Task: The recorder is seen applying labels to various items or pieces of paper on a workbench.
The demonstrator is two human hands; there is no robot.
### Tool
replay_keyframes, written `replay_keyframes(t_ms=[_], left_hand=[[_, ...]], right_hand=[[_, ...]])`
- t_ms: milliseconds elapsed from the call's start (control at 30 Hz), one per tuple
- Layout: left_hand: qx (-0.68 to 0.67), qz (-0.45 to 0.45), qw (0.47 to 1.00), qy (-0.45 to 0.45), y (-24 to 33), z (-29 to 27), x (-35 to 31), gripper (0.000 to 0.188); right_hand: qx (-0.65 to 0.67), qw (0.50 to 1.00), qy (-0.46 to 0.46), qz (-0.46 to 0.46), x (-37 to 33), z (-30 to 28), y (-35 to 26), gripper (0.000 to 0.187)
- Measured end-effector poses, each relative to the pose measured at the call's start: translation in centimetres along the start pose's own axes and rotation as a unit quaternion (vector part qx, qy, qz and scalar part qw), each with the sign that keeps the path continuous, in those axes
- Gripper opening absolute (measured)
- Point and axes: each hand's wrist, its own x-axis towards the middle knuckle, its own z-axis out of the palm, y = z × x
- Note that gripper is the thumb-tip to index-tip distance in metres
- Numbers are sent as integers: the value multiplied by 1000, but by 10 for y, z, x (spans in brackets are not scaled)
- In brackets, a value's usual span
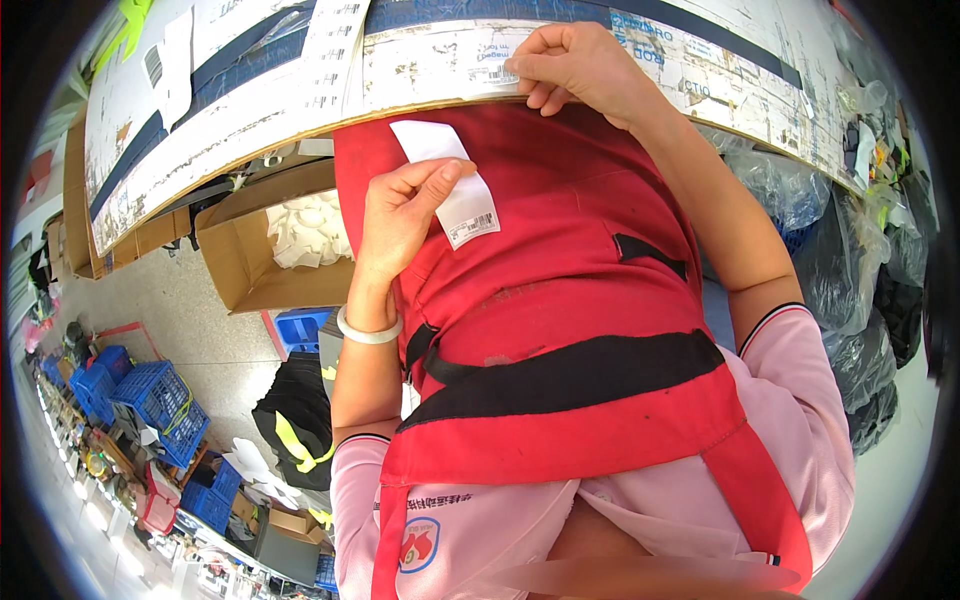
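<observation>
My left hand [408, 212] is closed, thumb over fingers, on a white paper label strip [468, 215] in front of the red apron [560, 230]. The strip's lower end has small dark print and a barcode; its upper end stands out above my fist. At the table's near edge, my right hand [590, 72] has thumb and forefinger pinched together. A small pale barcode label [497, 76] meets those fingertips. Whether it also sticks to the worn white tabletop [425, 65] I cannot tell. My other right fingers curl over the edge.
A printed paper strip [333, 50] and another white strip [176, 70] lie on the tabletop. Below left stands a cardboard box [235, 265] with white cut pieces [308, 228]. Blue crates [165, 405] are farther left. Clear plastic bags [840, 260] crowd the right side.
</observation>
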Motion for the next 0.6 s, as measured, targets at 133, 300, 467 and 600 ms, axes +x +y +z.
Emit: replay_keyframes(t_ms=[133, 300, 467, 600], left_hand=[[5, -1, 1000, -3, -1, 0, 1, 22], [-5, 4, 1000, -5, -4, 0, 0, 23], [-11, -4, 1000, 8, -2, 1, 0, 28], [-29, -3, 999, 31, 5, 4, 0, 30]], right_hand=[[-10, 1000, -1, -11, 1, 0, 2, 20], [-52, 998, 0, -45, -2, 4, -4, 20], [-35, 998, -15, -56, -8, 2, -4, 20], [3, 997, -61, -55, -31, 7, -6, 19]])
